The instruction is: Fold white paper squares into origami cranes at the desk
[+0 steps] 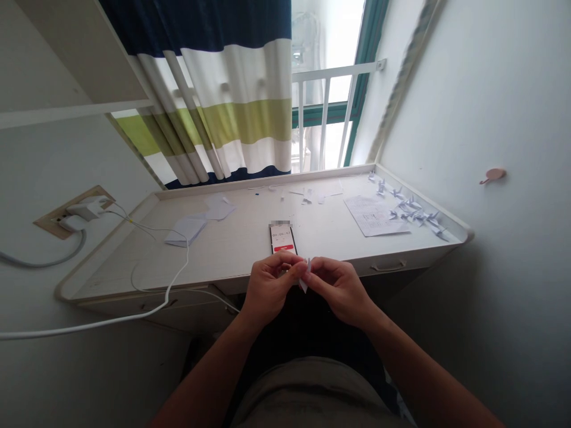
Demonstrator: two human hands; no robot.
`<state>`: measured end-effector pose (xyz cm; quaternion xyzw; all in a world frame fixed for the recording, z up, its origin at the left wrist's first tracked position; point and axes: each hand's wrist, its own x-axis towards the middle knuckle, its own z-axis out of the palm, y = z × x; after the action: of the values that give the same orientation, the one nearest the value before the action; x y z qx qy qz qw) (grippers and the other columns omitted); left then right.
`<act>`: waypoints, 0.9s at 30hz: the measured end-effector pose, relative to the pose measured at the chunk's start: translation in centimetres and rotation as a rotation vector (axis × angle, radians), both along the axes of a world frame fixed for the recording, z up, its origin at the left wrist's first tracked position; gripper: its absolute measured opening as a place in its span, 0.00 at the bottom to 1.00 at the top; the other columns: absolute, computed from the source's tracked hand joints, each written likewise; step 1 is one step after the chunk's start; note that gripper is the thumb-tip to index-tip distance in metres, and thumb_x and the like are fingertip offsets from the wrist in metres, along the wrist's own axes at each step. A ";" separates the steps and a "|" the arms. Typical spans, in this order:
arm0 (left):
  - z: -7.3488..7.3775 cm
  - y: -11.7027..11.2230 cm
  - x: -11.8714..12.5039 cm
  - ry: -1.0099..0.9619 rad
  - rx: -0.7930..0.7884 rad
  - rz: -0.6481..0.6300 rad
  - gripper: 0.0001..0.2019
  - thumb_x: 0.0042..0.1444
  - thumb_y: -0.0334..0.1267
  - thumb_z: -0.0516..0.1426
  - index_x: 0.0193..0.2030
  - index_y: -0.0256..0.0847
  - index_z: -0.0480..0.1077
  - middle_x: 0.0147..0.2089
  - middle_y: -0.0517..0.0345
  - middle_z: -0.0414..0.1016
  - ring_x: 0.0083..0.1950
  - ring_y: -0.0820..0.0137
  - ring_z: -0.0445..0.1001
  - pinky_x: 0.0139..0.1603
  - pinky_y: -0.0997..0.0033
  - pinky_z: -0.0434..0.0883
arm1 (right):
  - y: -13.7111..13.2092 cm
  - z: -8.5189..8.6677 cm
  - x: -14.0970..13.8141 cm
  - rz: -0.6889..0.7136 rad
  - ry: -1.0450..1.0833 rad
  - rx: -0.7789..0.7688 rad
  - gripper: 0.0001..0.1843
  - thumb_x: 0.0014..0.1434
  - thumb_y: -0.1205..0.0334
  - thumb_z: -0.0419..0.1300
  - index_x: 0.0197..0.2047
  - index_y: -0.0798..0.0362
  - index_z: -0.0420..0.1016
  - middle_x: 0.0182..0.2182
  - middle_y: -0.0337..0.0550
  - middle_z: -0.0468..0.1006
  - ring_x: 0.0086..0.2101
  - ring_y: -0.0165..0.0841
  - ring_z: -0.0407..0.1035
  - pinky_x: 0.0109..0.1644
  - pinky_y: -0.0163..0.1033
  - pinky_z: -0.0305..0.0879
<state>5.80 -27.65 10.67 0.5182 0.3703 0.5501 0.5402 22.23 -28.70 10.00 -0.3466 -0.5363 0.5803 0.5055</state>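
Note:
A small piece of folded white paper (304,286) is pinched between my two hands, just in front of the desk's near edge. My left hand (273,285) grips it with thumb and forefinger from the left. From the right, my right hand (336,286) holds it the same way, the fingertips of both hands nearly touching. Part of the paper is hidden by the fingers. Right behind my left hand lies a phone (282,236) with a timer-like display and a red button; its lower end is covered by the hand.
On the white desk (232,249), several folded paper figures (413,208) line the right side beside a written sheet (375,216). Blank paper sheets (187,229) lie at left, paper scraps (307,200) at the back. A white cable (167,291) runs from the wall socket (74,211) over the left side.

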 end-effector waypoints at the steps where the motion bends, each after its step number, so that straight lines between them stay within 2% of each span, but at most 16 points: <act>1: 0.1 0.0 -0.1 0.005 -0.003 -0.013 0.11 0.52 0.43 0.73 0.36 0.39 0.83 0.34 0.56 0.82 0.34 0.73 0.77 0.35 0.75 0.74 | 0.0 0.0 0.1 0.011 -0.007 0.010 0.13 0.57 0.53 0.76 0.35 0.53 0.82 0.30 0.38 0.81 0.31 0.28 0.72 0.37 0.34 0.68; 7: 0.7 -0.2 0.1 -0.016 -0.039 -0.027 0.11 0.53 0.43 0.72 0.33 0.37 0.81 0.31 0.59 0.79 0.31 0.75 0.74 0.33 0.77 0.71 | -0.3 0.0 0.3 0.021 -0.032 0.065 0.12 0.62 0.53 0.72 0.36 0.54 0.81 0.31 0.38 0.80 0.31 0.28 0.71 0.38 0.34 0.67; 14: 0.8 -0.4 0.9 -0.044 0.095 0.102 0.09 0.57 0.41 0.69 0.32 0.39 0.79 0.32 0.61 0.75 0.33 0.75 0.70 0.34 0.78 0.69 | -0.5 0.2 -0.1 -0.040 -0.052 0.087 0.12 0.61 0.54 0.72 0.35 0.53 0.80 0.29 0.38 0.79 0.30 0.28 0.71 0.37 0.34 0.67; 19: 0.3 0.1 0.3 0.012 0.045 0.046 0.13 0.63 0.46 0.64 0.35 0.38 0.81 0.34 0.57 0.79 0.37 0.71 0.75 0.42 0.73 0.72 | -0.4 0.2 -0.1 -0.056 0.002 0.032 0.13 0.58 0.54 0.74 0.34 0.54 0.79 0.28 0.36 0.78 0.28 0.26 0.69 0.35 0.33 0.65; 22: 0.1 0.6 -0.7 -0.006 -0.023 -0.044 0.15 0.65 0.47 0.62 0.39 0.37 0.83 0.36 0.54 0.81 0.39 0.70 0.77 0.44 0.72 0.73 | -0.4 0.3 0.0 -0.018 0.035 -0.001 0.14 0.57 0.54 0.75 0.33 0.54 0.79 0.28 0.36 0.79 0.28 0.26 0.69 0.35 0.33 0.66; 27: 0.6 1.8 -2.0 -0.078 -0.137 -0.329 0.09 0.58 0.41 0.69 0.39 0.37 0.83 0.34 0.55 0.81 0.35 0.71 0.77 0.40 0.72 0.74 | -0.4 0.4 0.4 0.094 0.103 -0.044 0.14 0.58 0.54 0.74 0.33 0.55 0.79 0.28 0.38 0.80 0.29 0.27 0.71 0.36 0.33 0.67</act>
<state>3.78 -25.86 11.31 0.5120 0.2960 0.4471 0.6711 22.64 -29.08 10.44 -0.3018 -0.5124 0.6319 0.4971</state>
